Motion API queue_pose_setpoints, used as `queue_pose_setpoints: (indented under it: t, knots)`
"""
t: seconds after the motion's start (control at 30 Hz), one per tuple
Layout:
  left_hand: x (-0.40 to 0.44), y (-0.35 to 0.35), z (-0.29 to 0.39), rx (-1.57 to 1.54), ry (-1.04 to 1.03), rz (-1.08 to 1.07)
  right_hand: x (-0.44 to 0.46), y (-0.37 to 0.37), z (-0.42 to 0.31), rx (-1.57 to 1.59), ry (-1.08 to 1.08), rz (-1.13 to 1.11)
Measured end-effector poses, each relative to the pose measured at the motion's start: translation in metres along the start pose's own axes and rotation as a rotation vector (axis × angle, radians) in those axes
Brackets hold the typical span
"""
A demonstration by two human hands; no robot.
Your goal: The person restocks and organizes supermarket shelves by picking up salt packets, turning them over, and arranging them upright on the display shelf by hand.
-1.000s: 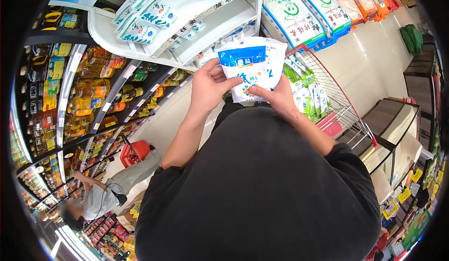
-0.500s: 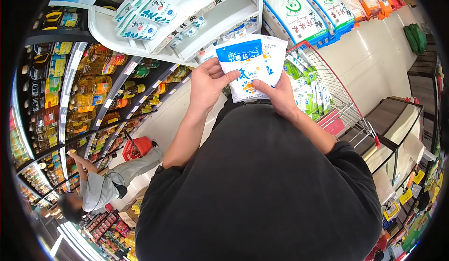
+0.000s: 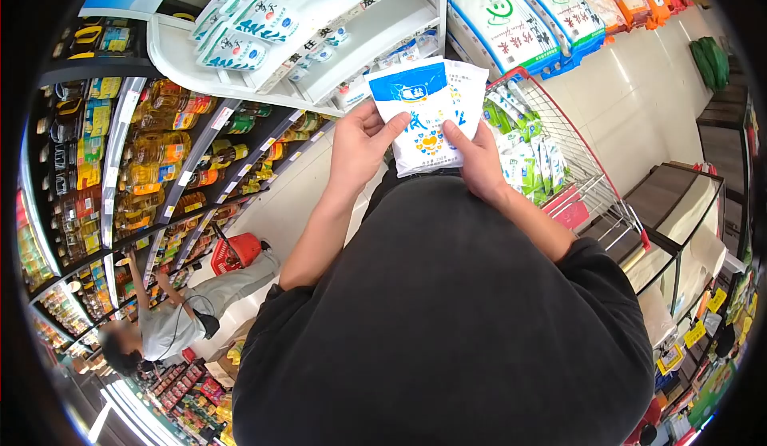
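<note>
Two white salt packets are held up in front of my dark shirt. The front salt packet has a blue top band and an orange printed design at its lower middle. Behind it, a second packet shows along the right side. My left hand pinches the left edge, thumb on the front and fingers curled behind. My right hand grips the lower right side, its thumb across the front. Which packet each hidden finger touches, I cannot tell.
A shopping cart with green-and-white packs stands at my right. Ahead is a white shelf with pouches; beside it lie large rice bags. Oil bottles fill the left shelves. A person reaches there, near a red basket.
The front packet has turned slightly, so more of its printing shows. My right thumb has shifted up and right across it. At left, the other person's arm has moved higher along the shelf.
</note>
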State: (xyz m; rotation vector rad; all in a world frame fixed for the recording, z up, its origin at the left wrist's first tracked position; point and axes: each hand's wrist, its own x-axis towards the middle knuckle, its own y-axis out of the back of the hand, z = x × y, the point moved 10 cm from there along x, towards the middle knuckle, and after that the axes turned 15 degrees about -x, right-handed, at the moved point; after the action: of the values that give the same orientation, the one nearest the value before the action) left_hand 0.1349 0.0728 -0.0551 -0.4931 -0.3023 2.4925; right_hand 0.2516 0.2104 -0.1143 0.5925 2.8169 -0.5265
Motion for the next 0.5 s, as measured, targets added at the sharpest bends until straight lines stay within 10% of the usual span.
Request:
queue_pose_setpoints:
  t: [0.5]
  knots:
    - [0.014, -0.008, -0.003, -0.1, -0.062, -0.041, 0.007, 0.013, -0.002, 0.038, 0.005, 0.078]
